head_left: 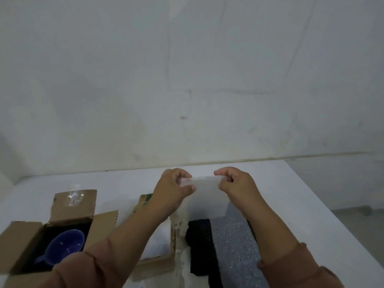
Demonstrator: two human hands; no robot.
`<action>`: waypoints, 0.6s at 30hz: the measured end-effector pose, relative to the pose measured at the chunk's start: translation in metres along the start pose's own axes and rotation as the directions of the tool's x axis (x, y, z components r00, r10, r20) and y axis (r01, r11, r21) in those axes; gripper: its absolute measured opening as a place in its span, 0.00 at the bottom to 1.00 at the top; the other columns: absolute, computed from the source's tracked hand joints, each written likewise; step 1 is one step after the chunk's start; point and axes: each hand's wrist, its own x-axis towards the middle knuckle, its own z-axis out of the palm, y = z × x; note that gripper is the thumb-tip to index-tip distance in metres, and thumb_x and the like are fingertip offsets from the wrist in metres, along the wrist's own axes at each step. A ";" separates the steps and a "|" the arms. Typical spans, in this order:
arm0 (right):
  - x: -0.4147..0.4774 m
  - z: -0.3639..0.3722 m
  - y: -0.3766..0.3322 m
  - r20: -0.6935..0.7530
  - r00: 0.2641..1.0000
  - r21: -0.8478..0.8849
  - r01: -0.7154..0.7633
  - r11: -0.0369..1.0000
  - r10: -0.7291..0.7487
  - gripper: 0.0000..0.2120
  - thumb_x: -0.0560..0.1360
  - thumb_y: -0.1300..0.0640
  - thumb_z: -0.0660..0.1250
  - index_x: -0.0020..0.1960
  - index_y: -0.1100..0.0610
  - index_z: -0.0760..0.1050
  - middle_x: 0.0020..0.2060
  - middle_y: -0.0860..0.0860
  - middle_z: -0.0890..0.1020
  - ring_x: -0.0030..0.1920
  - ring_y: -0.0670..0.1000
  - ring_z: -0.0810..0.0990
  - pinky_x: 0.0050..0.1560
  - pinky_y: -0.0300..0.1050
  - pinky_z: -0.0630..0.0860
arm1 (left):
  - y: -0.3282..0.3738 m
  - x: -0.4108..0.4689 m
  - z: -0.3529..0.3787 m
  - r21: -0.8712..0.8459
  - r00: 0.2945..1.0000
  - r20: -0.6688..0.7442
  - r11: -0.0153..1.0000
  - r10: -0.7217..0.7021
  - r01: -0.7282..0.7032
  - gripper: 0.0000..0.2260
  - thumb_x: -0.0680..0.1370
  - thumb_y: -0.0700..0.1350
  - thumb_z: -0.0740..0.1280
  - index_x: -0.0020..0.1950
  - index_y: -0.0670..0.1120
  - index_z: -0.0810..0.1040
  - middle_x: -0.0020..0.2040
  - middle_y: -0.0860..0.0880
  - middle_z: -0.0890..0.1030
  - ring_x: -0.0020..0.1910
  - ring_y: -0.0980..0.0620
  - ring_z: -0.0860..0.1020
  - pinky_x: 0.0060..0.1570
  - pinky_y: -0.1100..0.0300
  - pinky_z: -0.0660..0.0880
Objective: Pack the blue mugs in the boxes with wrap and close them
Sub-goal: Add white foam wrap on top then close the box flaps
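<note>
A sheet of translucent bubble wrap (204, 192) hangs stretched between my hands above the white table. My left hand (173, 190) pinches its left top corner and my right hand (234, 183) pinches its right top corner. A blue mug (64, 246) lies inside an open cardboard box (18, 242) at the lower left, partly hidden by my left sleeve. A second open cardboard box (158, 262) sits under my left forearm, with something white inside it.
A black foam strip (200, 242) and a grey speckled foam sheet (234, 242) lie below the hanging wrap. The white table (291, 194) ends at a right edge, with floor beyond. A plain wall rises just behind the table.
</note>
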 end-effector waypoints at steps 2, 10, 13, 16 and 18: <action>0.000 0.004 -0.017 0.019 1.000 0.066 0.024 0.998 -0.025 0.14 0.70 0.64 0.64 0.37 0.47 0.80 0.41 0.48 0.82 0.40 0.49 0.78 0.38 0.42 0.73 | 0.001 -0.001 -0.015 -0.115 1.000 0.015 0.993 0.011 -0.009 0.13 0.65 0.44 0.76 0.42 0.54 0.74 0.47 0.52 0.70 0.46 0.54 0.71 0.39 0.64 0.68; 0.008 0.029 -0.051 0.170 0.978 0.371 0.051 0.927 -0.121 0.09 0.71 0.61 0.67 0.39 0.48 0.81 0.31 0.44 0.80 0.32 0.45 0.75 0.32 0.37 0.71 | -0.018 -0.012 -0.056 -0.479 0.963 0.253 0.852 -0.095 0.210 0.16 0.66 0.42 0.76 0.52 0.45 0.81 0.49 0.46 0.84 0.47 0.49 0.83 0.42 0.56 0.79; 0.016 0.037 -0.041 0.136 0.990 0.188 0.015 0.982 -0.041 0.18 0.71 0.55 0.71 0.54 0.36 0.73 0.57 0.46 0.73 0.53 0.50 0.75 0.47 0.42 0.72 | -0.024 -0.014 -0.061 -0.483 0.968 0.206 0.846 -0.140 0.225 0.05 0.73 0.42 0.69 0.48 0.44 0.80 0.44 0.49 0.85 0.43 0.49 0.83 0.43 0.54 0.77; 0.012 0.048 -0.027 0.387 0.918 0.165 -0.162 0.973 0.087 0.27 0.71 0.57 0.72 0.67 0.49 0.68 0.62 0.50 0.74 0.59 0.53 0.76 0.55 0.48 0.75 | -0.023 -0.016 -0.072 -0.539 0.962 0.217 0.801 -0.168 0.262 0.03 0.75 0.39 0.67 0.48 0.44 0.80 0.44 0.47 0.85 0.42 0.47 0.84 0.38 0.55 0.79; 0.007 0.060 -0.019 0.468 0.878 0.222 -0.226 0.948 0.100 0.19 0.71 0.65 0.70 0.61 0.58 0.74 0.53 0.54 0.83 0.51 0.52 0.82 0.48 0.45 0.80 | -0.025 -0.018 -0.079 -0.559 0.951 0.236 0.773 -0.199 0.300 0.07 0.75 0.39 0.68 0.53 0.41 0.80 0.48 0.44 0.85 0.46 0.44 0.83 0.39 0.54 0.80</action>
